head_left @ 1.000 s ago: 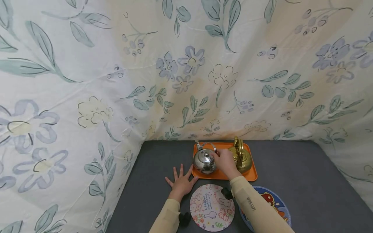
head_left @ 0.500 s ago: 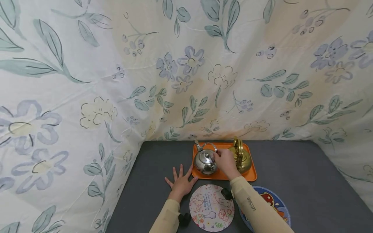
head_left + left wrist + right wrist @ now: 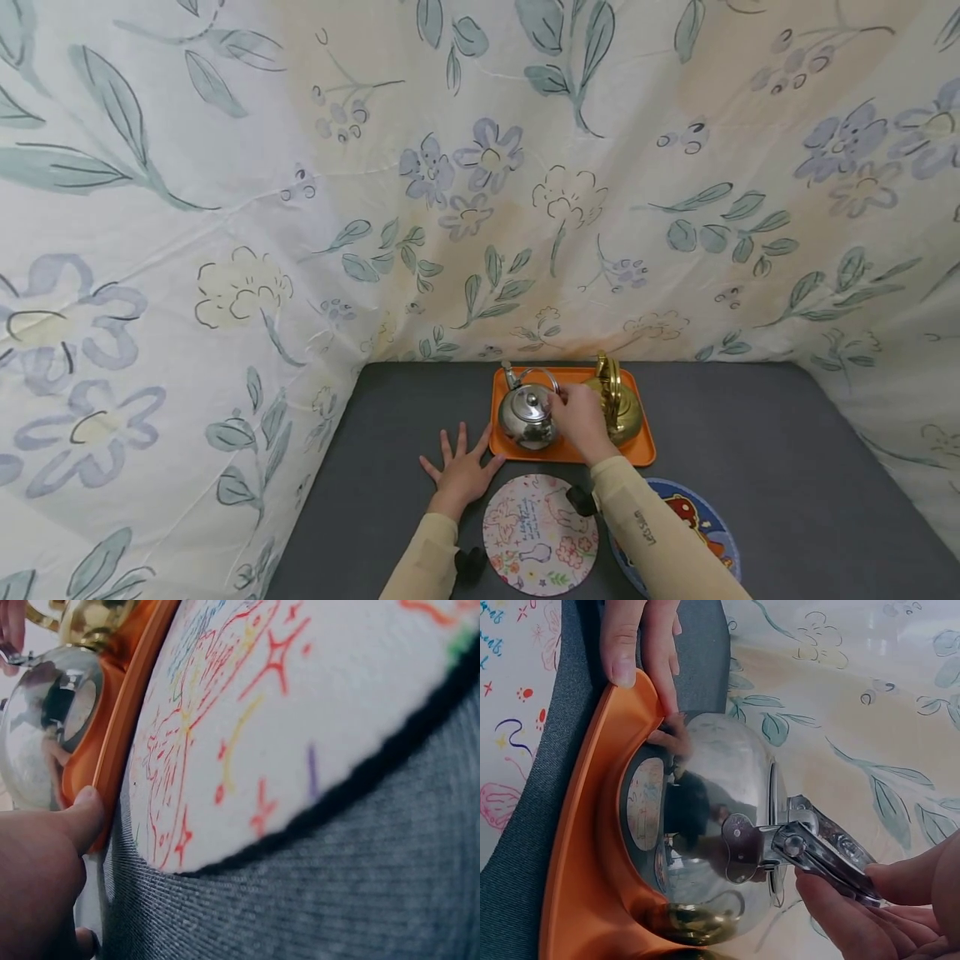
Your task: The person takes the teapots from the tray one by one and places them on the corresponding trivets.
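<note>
A silver kettle (image 3: 525, 425) stands upright on the left half of an orange tray (image 3: 558, 452). My right hand (image 3: 583, 421) pinches the kettle's metal handle (image 3: 840, 855) between thumb and fingers in the right wrist view. Spread wide, the fingers of my left hand (image 3: 463, 477) lie by the tray's front left corner. In the left wrist view, the thumb of that left hand (image 3: 37, 877) touches the tray's edge. A gold kettle (image 3: 630, 417) sits on the tray's right half, partly hidden behind my right hand.
A round pink-and-white mat (image 3: 540, 542) with drawings lies in front of the tray. Right of it, my right sleeve partly covers a round blue mat (image 3: 723, 542). Dark grey cloth covers the table (image 3: 787, 467). Flowered fabric (image 3: 480, 317) rises behind and at both sides.
The head view has shifted slightly. Both hands, the kettles and the tray keep their places relative to one another.
</note>
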`<state>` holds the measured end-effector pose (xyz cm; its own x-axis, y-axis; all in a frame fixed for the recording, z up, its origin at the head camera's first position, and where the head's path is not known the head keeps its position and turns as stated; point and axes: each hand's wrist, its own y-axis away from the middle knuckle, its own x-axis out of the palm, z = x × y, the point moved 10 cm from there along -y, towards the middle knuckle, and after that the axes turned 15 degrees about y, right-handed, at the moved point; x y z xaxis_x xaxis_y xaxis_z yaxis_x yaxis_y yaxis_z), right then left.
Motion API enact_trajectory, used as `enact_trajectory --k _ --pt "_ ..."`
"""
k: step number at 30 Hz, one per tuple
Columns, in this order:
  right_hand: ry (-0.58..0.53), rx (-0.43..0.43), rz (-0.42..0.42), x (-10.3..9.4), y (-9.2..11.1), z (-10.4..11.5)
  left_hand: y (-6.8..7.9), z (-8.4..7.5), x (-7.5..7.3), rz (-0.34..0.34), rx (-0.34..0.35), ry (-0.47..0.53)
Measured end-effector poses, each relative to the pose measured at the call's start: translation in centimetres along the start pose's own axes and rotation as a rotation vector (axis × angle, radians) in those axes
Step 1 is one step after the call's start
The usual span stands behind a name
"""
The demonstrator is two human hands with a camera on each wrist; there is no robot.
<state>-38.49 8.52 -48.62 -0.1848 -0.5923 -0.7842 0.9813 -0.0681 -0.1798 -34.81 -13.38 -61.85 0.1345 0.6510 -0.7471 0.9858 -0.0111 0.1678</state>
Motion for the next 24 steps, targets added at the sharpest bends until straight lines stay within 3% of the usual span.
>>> enact_trajectory --k 24 --pt "-0.017 0.035 -0.003 -1.7 2.0 0.1 0.1 -0.1 -0.2 -0.004 0.020 0.023"
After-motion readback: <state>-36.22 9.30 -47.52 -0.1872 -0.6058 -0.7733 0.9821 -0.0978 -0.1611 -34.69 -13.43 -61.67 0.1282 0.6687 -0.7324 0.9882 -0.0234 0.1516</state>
